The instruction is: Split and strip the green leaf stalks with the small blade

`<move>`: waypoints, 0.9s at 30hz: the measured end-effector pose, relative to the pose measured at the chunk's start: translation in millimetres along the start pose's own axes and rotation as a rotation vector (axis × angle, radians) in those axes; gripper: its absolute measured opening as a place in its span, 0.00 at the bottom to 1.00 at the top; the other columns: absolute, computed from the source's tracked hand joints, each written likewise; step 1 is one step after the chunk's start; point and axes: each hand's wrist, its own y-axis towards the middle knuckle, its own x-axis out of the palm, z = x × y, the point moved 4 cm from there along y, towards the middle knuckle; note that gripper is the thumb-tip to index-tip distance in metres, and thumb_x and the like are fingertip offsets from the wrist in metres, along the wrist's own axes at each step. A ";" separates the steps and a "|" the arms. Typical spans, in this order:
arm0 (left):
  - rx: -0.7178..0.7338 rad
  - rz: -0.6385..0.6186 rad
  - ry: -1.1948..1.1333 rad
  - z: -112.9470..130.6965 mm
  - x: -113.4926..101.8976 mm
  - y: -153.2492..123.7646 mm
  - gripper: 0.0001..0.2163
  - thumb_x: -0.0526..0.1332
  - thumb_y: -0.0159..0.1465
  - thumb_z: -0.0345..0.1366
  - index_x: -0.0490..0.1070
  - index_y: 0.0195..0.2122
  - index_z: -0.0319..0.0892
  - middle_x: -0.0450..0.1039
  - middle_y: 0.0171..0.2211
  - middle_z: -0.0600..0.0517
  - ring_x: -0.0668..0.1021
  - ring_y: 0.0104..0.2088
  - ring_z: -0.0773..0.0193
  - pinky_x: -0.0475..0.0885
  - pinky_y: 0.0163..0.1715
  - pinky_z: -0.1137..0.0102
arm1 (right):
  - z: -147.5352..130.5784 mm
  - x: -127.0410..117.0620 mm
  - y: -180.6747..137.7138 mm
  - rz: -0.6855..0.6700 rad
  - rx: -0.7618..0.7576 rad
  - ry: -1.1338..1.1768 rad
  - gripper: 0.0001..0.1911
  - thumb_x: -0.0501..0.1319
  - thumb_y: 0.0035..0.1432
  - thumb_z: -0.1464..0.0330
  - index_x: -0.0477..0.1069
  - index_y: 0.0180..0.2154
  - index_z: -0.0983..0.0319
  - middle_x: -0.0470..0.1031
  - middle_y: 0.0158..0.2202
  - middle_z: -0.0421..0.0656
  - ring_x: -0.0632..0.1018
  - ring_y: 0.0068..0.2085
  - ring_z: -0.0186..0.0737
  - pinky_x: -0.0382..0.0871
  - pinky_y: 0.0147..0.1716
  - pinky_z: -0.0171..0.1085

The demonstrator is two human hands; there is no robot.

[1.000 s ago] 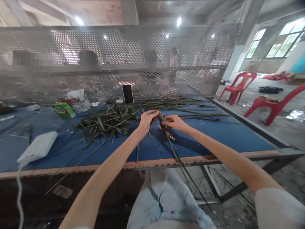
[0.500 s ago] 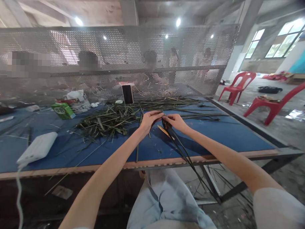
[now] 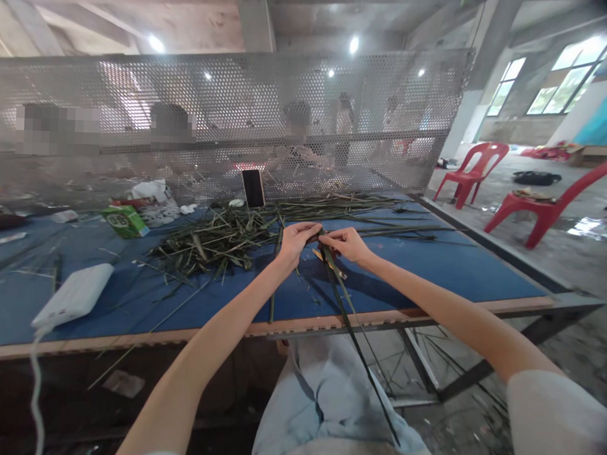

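Both of my hands meet over the blue table (image 3: 431, 265), pinching the top of a long dark green leaf strip (image 3: 350, 322). My left hand (image 3: 294, 242) has its fingers closed on the upper end. My right hand (image 3: 347, 242) grips the same strip just beside it. The strip hangs down past the table's front edge toward my lap. A small yellowish tool (image 3: 327, 263) lies on the table under my hands.
A pile of green leaf strips (image 3: 218, 238) covers the table's middle, with longer stalks (image 3: 354, 204) behind. A phone (image 3: 254, 187) leans on the perforated metal screen (image 3: 227, 119). A white power bank (image 3: 75, 295), a green carton (image 3: 127, 220), red chairs (image 3: 472, 172) and people behind the screen are around.
The hanging strip swung from pointing down-right back to a steeper line toward my lap. Both hands stayed together, shifting slightly on its top end.
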 end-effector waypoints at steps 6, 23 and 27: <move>-0.039 -0.056 -0.045 4.8 -0.8 1.4 0.15 0.74 0.43 0.43 0.79 0.28 0.37 0.79 0.27 0.48 0.78 0.30 0.62 0.72 0.37 0.66 | 4.7 3.7 -0.6 -0.010 0.030 0.066 0.23 0.62 0.52 0.50 0.75 0.24 0.65 0.70 0.17 0.40 0.70 0.20 0.32 0.63 0.23 0.32; -0.095 -0.147 -0.145 6.8 2.7 4.7 0.15 0.75 0.40 0.37 0.75 0.27 0.37 0.73 0.24 0.55 0.73 0.24 0.71 0.68 0.30 0.73 | 1.7 0.7 3.1 0.108 -0.113 0.102 0.19 0.64 0.49 0.53 0.66 0.29 0.62 0.71 0.25 0.38 0.71 0.27 0.32 0.67 0.30 0.33; -0.073 -0.128 -0.142 6.5 2.2 4.3 0.18 0.76 0.37 0.39 0.73 0.26 0.38 0.72 0.22 0.57 0.72 0.21 0.72 0.67 0.26 0.74 | 2.8 -0.8 2.6 0.080 -0.081 0.148 0.18 0.64 0.51 0.55 0.68 0.35 0.62 0.76 0.32 0.43 0.77 0.28 0.36 0.72 0.32 0.38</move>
